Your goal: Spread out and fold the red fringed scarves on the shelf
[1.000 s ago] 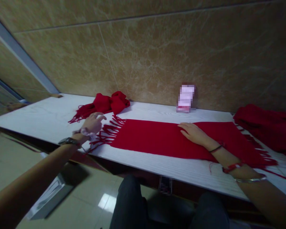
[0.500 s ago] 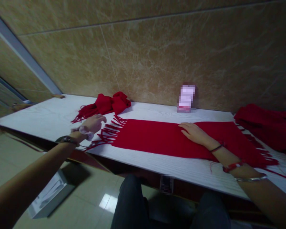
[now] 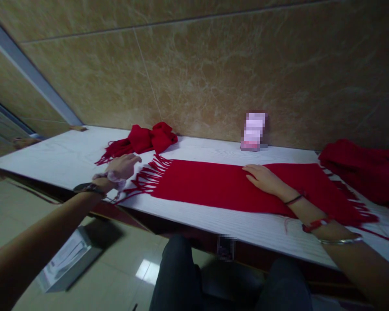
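A red scarf [image 3: 207, 183] lies flat across the white table [image 3: 194, 210], its fringe spread at both ends. My right hand [image 3: 262, 178] rests open on the scarf's middle, fingers pointing left. Beyond the left fringe is my left hand [image 3: 123, 165], over the tabletop, its fingers bent to the right and partly hidden; what they hold, if anything, does not show. Just behind it a bunched red scarf [image 3: 149, 140] lies near the wall.
More red cloth [image 3: 363, 170] is heaped at the right. A blurred pink phone-like object [image 3: 253, 131] leans on the tiled wall [image 3: 194, 73]. On the floor at the left stands a white box [image 3: 66, 259].
My left hand has shifted slightly left, still beside the fringe. My right hand stays on the scarf. The whole view has moved a little.
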The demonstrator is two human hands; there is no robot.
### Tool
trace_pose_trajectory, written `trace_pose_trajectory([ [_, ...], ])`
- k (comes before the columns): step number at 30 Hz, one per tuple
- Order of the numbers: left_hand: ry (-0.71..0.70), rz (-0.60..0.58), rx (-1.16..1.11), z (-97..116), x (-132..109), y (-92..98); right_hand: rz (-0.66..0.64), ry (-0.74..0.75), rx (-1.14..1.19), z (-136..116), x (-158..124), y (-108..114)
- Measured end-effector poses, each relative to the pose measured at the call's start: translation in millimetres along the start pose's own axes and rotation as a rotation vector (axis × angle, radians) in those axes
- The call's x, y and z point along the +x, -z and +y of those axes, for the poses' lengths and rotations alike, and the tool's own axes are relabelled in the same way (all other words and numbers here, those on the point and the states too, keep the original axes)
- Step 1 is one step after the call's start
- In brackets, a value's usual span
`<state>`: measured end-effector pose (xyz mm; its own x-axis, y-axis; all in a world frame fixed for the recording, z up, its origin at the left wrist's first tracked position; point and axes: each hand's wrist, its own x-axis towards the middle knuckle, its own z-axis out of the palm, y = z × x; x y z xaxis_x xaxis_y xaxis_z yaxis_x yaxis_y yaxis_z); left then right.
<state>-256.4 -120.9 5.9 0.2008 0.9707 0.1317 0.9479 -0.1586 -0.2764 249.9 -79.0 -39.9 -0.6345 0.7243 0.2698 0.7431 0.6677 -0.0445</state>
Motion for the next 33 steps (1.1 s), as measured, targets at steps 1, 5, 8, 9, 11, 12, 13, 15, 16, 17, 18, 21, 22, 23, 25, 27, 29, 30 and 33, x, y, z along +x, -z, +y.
trace_pose_trajectory([
  [1, -0.056, 0.025, -0.006, 14, -1, 2.4, -0.002, -0.003, 0.0, 0, 0, 0],
  [5, -0.388, 0.127, -0.192, 83, -2, 2.8, 0.005, 0.001, -0.002, -1, 0, 1],
  [8, -0.471, 0.064, -0.285, 103, -4, -10.7, 0.01, 0.007, -0.005, 0, -1, 1],
  [9, -0.454, 0.026, -0.299, 98, -6, -17.3, 0.012, 0.007, -0.004, 1, -1, 0],
  [11, -0.337, -0.041, -0.299, 75, -12, -31.2, 0.01, 0.005, 0.003, 1, -1, 0],
  [12, -0.236, -0.078, -0.283, 58, -15, -37.4, 0.009, 0.002, 0.006, 1, -1, 0],
  [13, -0.111, -0.118, -0.254, 41, -18, -42.3, 0.007, -0.001, 0.01, 1, -1, 0],
  [15, 0.103, -0.145, -0.205, 10, -21, -46.1, 0.004, -0.004, 0.014, 0, 0, 0],
  [16, 0.183, -0.132, -0.183, 1, -21, -44.4, 0.005, -0.005, 0.014, 0, 0, 0],
  [17, 0.243, -0.097, -0.17, -3, -18, -40.4, 0.008, -0.004, 0.014, 0, 0, 0],
  [18, 0.277, -0.052, -0.164, 0, -14, -34.5, 0.01, -0.003, 0.015, 0, 0, 0],
  [21, 0.202, 0.075, -0.185, 44, 6, -11.8, 0.015, -0.002, 0.008, 1, 0, -1],
  [22, 0.126, 0.099, -0.184, 66, 13, -5.0, 0.015, -0.002, 0.001, 1, -1, -2],
  [23, 0.039, 0.136, -0.186, 88, 18, 0.4, 0.014, -0.003, -0.009, 1, -1, -1],
  [25, -0.198, 0.127, -0.224, 121, 23, 5.4, 0.011, -0.003, -0.032, 0, 0, -1],
  [27, -0.42, 0.056, -0.259, 131, 16, 1.3, 0.007, -0.001, -0.058, -2, 0, 0],
  [29, -0.463, -0.005, -0.276, 113, 2, -10.0, 0.002, 0.004, -0.084, -3, 0, 0],
  [30, -0.428, -0.04, -0.272, 96, -6, -16.8, -0.002, 0.008, -0.097, -4, 0, -1],
  [33, -0.139, -0.105, -0.176, 34, -29, -32.3, -0.016, 0.027, -0.143, -3, -2, -3],
])
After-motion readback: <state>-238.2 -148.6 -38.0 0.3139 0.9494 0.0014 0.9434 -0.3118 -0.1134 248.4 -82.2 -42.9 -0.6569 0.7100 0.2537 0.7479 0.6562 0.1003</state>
